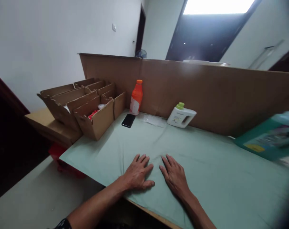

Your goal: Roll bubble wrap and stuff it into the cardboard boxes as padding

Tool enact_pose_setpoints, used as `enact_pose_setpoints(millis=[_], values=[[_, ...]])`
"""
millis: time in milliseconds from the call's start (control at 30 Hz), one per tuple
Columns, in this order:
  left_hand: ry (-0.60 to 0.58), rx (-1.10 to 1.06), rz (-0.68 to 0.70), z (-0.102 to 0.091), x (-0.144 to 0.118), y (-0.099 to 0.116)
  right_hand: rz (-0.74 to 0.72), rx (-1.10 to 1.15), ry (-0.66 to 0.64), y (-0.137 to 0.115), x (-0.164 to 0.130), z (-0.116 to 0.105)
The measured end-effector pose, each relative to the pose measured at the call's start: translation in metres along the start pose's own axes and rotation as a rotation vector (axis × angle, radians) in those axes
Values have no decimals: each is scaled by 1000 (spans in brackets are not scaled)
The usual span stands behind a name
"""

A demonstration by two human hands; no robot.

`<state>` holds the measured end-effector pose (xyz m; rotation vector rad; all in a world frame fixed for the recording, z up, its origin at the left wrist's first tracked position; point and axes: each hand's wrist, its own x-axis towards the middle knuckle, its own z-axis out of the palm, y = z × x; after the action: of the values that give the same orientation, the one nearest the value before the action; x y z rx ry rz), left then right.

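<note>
My left hand [139, 174] lies flat on the pale green tablecloth [149, 143], fingers spread and nothing in them. A short gap to its right, my right hand [174, 175] rests palm down on the same cloth, fingers stretched out and holding nothing. Beyond both hands, a black smartphone [128, 121] lies on the cloth. Behind the phone an orange bottle [136, 98] with a white and pink label stands upright. A white jug [181, 116] with a green cap and a handle leans a little, near the cardboard backboard.
Cardboard bins [94, 119] stand at the left, one holding something red. A brown cardboard panel [206, 95] walls off the table's back. At the right sits a large teal container [270, 136], blurred. Clear plastic [152, 120] lies between the orange bottle and the jug.
</note>
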<state>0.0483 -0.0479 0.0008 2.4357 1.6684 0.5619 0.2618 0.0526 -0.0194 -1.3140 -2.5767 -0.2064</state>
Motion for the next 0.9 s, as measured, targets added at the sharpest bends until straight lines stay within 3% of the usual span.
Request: enact_pose_setpoints(millis=[133,233,300,367,433,533,633,700,800,900], values=[[91,-121,-3,9,1,-3,-33,-5,63,11,-1,13],[349,-143,-112,4,-6,-22,-51,12,78,15,-1,16],[624,-72,-287,-16,-20,-47,-54,25,83,16,0,17],[905,75,-521,-50,-38,-79,-56,33,87,17,0,18],[1052,231,-660,-91,-56,-111,-59,36,91,17,-1,17],[1023,275,-729,-143,-68,-148,-48,30,94,15,-2,14],[1001,190,-746,-162,-62,-164,-29,22,82,11,-3,10],[1052,160,-720,-154,-57,-160,-26,22,73,9,-4,9],[1116,240,-593,-126,-57,-136,-23,21,55,9,-6,9],[986,253,-372,-99,-58,-114,-21,20,6,18,-3,4]])
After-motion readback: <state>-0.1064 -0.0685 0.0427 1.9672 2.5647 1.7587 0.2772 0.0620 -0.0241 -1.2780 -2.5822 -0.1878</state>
